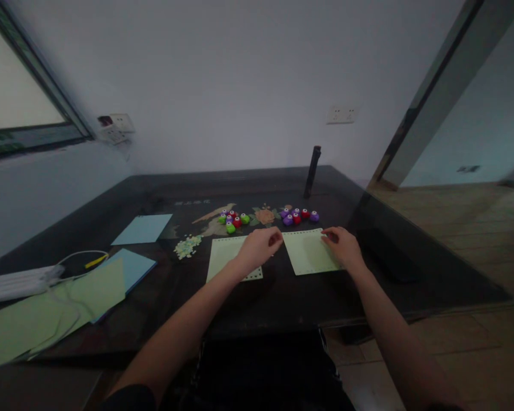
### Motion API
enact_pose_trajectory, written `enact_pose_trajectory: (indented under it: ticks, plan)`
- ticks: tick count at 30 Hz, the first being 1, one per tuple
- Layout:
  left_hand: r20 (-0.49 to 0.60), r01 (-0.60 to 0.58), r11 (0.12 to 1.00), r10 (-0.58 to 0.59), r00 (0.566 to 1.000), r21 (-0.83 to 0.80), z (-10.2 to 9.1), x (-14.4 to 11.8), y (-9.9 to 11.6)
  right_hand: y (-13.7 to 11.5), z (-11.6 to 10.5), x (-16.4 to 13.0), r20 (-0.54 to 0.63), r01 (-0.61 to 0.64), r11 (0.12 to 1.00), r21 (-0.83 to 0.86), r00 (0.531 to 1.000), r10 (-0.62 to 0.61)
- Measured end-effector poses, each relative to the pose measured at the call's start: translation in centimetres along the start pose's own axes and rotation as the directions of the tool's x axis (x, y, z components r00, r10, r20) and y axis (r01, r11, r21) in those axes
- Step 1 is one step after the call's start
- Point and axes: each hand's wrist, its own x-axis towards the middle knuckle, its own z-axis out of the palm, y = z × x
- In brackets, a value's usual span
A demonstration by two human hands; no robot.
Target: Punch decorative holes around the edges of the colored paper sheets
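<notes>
My left hand [260, 246] is over the right side of a pale green sheet [225, 254] with holes along its edges. Its thumb and fingers are pinched together, and anything between them is too small to make out. A second pale green sheet [306, 254] lies to the right, with small holes along its top edge. My right hand [343, 246] is at that sheet's right edge, thumb and forefinger slightly apart over its upper right corner. Behind the sheets sit two clusters of small green, red and purple pieces with white round tops, a left cluster [237, 222] and a right cluster [296, 218].
A pile of small pale paper bits [187, 246] lies left of the sheets. Farther left are blue sheets [143, 229], more green sheets [64, 308] and a white power strip [19, 283] with a cable. A black upright stick [312, 171] stands near the wall.
</notes>
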Motion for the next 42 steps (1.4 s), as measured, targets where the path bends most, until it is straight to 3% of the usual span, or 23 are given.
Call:
enact_pose_trajectory:
  ticks: [4, 7, 10, 12, 14, 19, 28, 36, 42]
  plan:
    - [-0.057, 0.089, 0.991, -0.084, 0.995, 0.095, -4.2, -2.6, -5.5, -4.5, -0.8, 0.3, 0.027, 0.12, 0.975, 0.188, 0.991, -0.127]
    - [-0.153, 0.194, 0.96, -0.165, 0.974, 0.201, -6.0, -4.4, -9.7, -9.4, -0.4, 1.0, 0.046, 0.234, 0.931, 0.281, 0.965, -0.257]
    - [-0.261, 0.301, 0.916, -0.232, 0.937, 0.265, -6.6, -5.6, -12.3, -14.1, 1.7, 1.9, 0.133, 0.321, 0.904, 0.284, 0.92, -0.368]
    - [-0.257, 0.31, 0.91, -0.241, 0.936, 0.277, -6.5, -5.9, -13.1, -16.3, 3.9, 2.2, 0.228, 0.364, 0.904, 0.223, 0.883, -0.411]
    - [-0.203, 0.279, 0.915, -0.225, 0.953, 0.291, -6.2, -6.1, -13.4, -17.5, 6.2, 2.2, 0.308, 0.359, 0.926, 0.115, 0.874, -0.377]
    - [-0.041, 0.209, 0.917, -0.207, 0.977, 0.339, -5.3, -6.5, -13.4, -16.5, 9.8, 1.7, 0.367, 0.464, 0.884, -0.049, 0.832, -0.416]
    - [0.069, 0.201, 0.891, -0.249, 0.966, 0.407, -5.1, -6.5, -13.0, -14.8, 10.9, 1.9, 0.402, 0.547, 0.835, -0.063, 0.78, -0.48]
    - [0.052, 0.195, 0.888, -0.238, 0.97, 0.417, -5.2, -6.6, -12.4, -14.7, 11.0, 1.8, 0.326, 0.51, 0.86, 0.016, 0.81, -0.487]
    - [0.024, 0.224, 0.885, -0.256, 0.966, 0.408, -5.4, -6.4, -11.8, -14.8, 11.2, 1.9, 0.258, 0.397, 0.89, 0.223, 0.857, -0.447]
